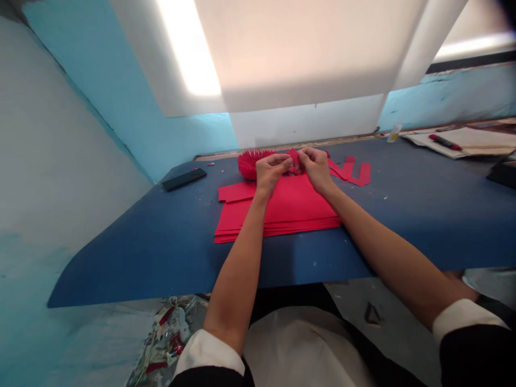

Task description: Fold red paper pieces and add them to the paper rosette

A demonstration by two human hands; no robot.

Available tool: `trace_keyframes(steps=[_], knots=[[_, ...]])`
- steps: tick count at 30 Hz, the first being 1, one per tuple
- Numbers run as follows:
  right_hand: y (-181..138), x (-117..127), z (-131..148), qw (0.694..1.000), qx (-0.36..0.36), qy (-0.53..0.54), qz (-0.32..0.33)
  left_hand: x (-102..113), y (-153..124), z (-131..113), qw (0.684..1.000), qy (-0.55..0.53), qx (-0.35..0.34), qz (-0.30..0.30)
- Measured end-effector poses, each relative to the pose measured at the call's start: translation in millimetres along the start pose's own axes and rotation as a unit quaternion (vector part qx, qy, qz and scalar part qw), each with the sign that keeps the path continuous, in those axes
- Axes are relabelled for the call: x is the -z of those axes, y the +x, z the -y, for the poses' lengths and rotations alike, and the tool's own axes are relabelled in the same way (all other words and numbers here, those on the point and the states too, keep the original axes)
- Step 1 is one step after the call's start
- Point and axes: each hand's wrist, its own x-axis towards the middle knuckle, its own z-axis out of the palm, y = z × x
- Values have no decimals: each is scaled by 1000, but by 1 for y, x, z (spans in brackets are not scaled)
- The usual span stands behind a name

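Note:
Both hands are raised over a stack of red paper sheets (298, 201) on the blue table. Between the fingertips of my left hand (272, 171) and my right hand (316, 166) is a small red paper piece (294, 156), pinched from both sides. Its exact shape is partly hidden by the fingers. Behind my left hand sits a spiky red paper form (249, 164) made of many pointed pieces. Red paper strips (355, 172) lie beyond my right hand, and a few wider red pieces (237, 192) rest on the stack's left side.
A dark flat object (184, 179) lies at the table's left. Toward the back right stand a small glue bottle (394, 133) and papers (479, 138) with a red marker (444, 142). Scraps (173, 328) litter the floor below the blue table (161, 252).

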Motion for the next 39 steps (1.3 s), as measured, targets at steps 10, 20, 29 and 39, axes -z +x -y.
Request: trace_keyframes(steps=[10,20,29,39], knots=[[-1,-4,-3,999,29,-8,22,1,3,2,998,-33,-5,48],[1,-1,-10,998,44,8,38,2,2,1,996,-55,-32,65],[3,1,-19,997,59,-5,42,-8,-3,-7,999,-45,-1,22],[1,4,-12,974,184,-132,-27,-10,-3,-14,996,-86,23,-30]])
